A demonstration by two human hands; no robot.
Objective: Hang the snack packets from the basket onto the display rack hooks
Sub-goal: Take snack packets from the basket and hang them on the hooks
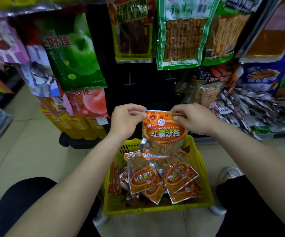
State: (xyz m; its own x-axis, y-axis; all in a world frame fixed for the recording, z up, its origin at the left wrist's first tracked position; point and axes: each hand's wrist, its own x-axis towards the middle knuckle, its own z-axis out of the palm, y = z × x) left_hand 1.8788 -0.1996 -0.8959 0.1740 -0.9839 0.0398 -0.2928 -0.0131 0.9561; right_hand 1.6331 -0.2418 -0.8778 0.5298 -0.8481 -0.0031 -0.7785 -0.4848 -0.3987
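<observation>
Both hands, left hand (126,119) and right hand (192,118), are pinching the top corners of an orange snack packet (164,132), holding it above the yellow basket (205,182) of matching packets (143,178); hanging bags (179,31) are crowding the rack above.

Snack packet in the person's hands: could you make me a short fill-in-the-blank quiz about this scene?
1. The left hand and the right hand both pinch the top edge of one ____ snack packet.
2. More packets of that kind lie in the ____ basket.
3. The big green bag hanging at upper left shows a picture of an ____.
Missing words: orange; yellow; apple.
</observation>
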